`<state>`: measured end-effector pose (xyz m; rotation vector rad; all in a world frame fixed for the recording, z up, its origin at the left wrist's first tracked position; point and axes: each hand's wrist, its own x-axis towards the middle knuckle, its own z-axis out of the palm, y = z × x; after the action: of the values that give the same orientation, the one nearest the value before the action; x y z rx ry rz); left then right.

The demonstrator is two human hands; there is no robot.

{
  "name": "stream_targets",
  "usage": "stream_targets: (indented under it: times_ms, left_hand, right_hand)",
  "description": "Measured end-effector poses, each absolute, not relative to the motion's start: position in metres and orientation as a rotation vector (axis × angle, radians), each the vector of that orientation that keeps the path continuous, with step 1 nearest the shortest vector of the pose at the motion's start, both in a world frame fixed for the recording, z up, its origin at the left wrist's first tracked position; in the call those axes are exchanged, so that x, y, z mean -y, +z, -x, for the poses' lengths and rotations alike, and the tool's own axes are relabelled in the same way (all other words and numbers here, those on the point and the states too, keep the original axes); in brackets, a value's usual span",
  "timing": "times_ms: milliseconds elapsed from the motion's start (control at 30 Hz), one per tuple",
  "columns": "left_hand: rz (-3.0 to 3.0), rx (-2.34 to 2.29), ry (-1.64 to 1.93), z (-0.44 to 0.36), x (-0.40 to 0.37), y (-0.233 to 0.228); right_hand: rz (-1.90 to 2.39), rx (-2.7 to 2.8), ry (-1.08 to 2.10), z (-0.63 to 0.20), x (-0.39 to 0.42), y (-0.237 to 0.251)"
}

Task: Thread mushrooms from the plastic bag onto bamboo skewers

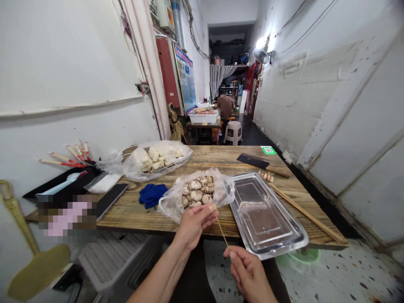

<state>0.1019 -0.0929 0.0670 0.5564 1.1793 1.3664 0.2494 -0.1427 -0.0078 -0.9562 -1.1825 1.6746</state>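
Threading: left hand [192, 225] pinching a mushroom piece [213, 207] just before the open mushroom bag [197, 191], right hand [248, 273] pinching the bamboo skewer [221, 229] below it; best pushed centrally, straight, fingertips clear of the point.

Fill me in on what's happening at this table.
A person is working with bare hands at the near edge of a wooden table. The left hand pinches a mushroom piece at the tip of a bamboo skewer, while the right hand holds the skewer's lower end. Just behind lies an open plastic bag of mushrooms. A metal tray lined with plastic film sits to the right, with loose skewers and a cleaver beyond it.
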Motion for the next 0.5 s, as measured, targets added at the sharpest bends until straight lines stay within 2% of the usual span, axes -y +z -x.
stream_targets:
  times_ms: [233, 400, 500]
  left_hand:
    - [-0.584, -1.181, 1.350, -0.100, 0.092, 0.066]
    - [-0.591, -1.172, 1.303, -0.108, 0.098, 0.062]
    - [-0.581, -1.139, 1.226, -0.120, 0.104, 0.056]
  right_hand:
    - [0.942, 1.269, 1.485, -0.247, 0.146, -0.010]
    - [0.916, 1.128, 1.828, -0.252, 0.139, 0.000]
    - [0.884, 1.118, 1.808, -0.258, 0.128, 0.007]
